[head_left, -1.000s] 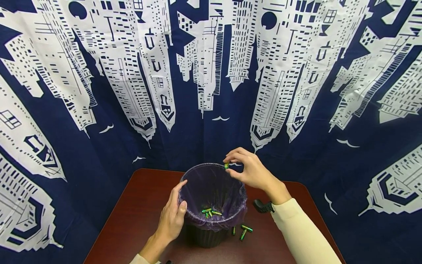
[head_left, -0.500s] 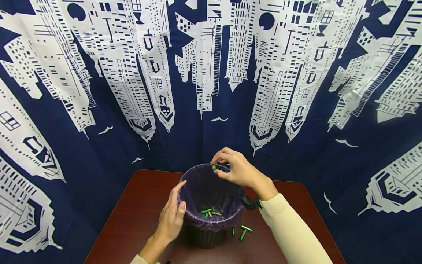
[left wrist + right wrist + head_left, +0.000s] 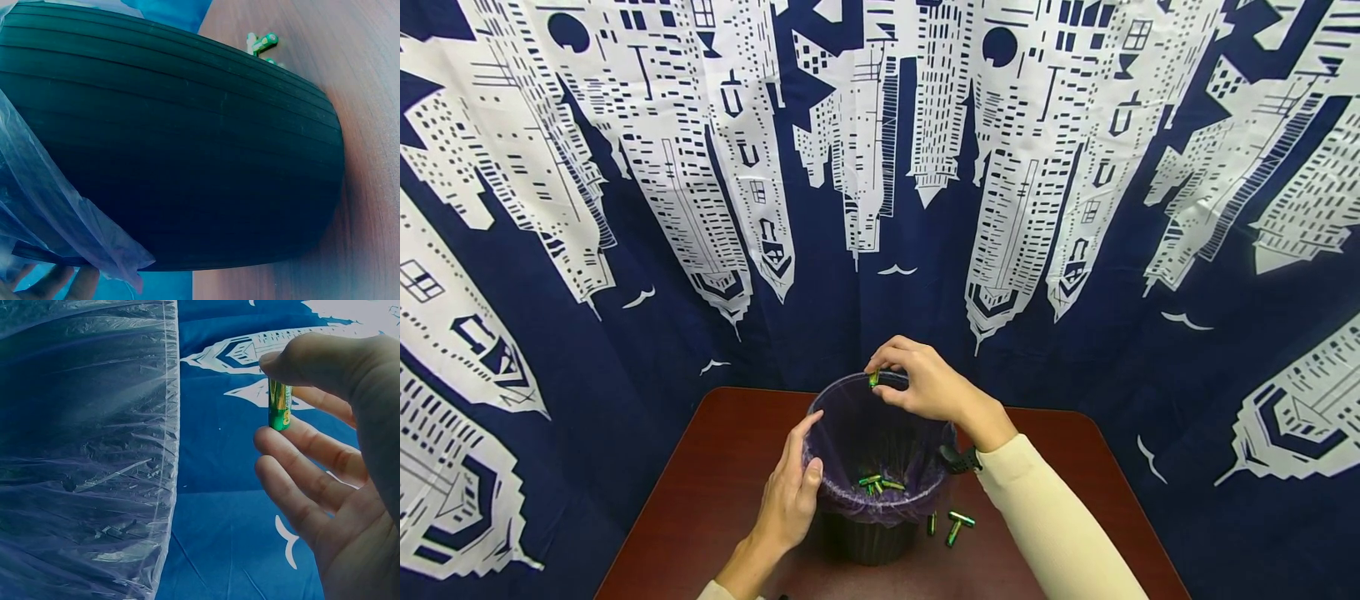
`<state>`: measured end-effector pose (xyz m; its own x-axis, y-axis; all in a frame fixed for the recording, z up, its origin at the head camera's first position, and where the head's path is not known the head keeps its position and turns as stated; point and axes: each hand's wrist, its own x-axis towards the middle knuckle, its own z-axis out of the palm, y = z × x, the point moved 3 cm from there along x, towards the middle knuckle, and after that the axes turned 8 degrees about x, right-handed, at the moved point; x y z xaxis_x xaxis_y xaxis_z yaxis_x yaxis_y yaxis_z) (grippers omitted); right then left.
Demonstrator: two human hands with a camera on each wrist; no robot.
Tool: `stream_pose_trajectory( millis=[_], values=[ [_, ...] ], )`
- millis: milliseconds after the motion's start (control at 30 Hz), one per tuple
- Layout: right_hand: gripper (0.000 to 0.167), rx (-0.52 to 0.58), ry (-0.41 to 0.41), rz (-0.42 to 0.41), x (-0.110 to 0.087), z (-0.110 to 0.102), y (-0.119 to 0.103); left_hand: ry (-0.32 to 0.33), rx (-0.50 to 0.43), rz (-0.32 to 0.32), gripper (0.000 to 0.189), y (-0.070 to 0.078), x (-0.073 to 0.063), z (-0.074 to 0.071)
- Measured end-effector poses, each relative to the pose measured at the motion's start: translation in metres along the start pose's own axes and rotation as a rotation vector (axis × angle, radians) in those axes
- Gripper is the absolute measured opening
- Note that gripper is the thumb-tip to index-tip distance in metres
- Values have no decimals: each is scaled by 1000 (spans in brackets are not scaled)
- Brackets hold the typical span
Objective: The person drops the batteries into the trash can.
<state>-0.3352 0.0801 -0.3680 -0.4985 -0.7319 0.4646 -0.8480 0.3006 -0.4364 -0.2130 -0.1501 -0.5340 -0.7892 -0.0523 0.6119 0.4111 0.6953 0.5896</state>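
Observation:
A dark ribbed trash can (image 3: 872, 546) with a translucent purple liner (image 3: 880, 510) stands on the table. My left hand (image 3: 792, 487) rests against its left side, fingers extended at the rim; in the left wrist view its fingers (image 3: 81, 284) touch the liner's edge. My right hand (image 3: 928, 383) pinches a small green-and-gold battery (image 3: 280, 403) between thumb and fingertips, upright, overlapping the can's far rim in the head view. Several similar batteries (image 3: 880, 483) lie inside the can. Three more batteries (image 3: 961, 518) lie on the table to its right.
The reddish-brown table (image 3: 722, 458) has rounded far corners. Behind it hangs a navy curtain (image 3: 820, 333) with white upside-down city buildings. A dark strap (image 3: 958, 458) hangs by the right wrist.
My right hand has moved left with the battery, from the can's far right rim to above the middle of the far rim. My left hand has stayed in place.

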Motion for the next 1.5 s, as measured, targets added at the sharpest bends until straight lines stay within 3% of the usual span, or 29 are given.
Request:
stream_pose_trajectory(
  millis=[700,1233,1500],
  values=[
    [22,-44,3,85,-9,-3,0,-14,-9,-2,66,-1,1,0],
    [14,-26,98,32,-24,-11,10,-6,-9,8,68,1,1,-1],
    [15,-31,122,69,-34,-15,18,-2,-20,-1,69,1,0,0]
  ],
)
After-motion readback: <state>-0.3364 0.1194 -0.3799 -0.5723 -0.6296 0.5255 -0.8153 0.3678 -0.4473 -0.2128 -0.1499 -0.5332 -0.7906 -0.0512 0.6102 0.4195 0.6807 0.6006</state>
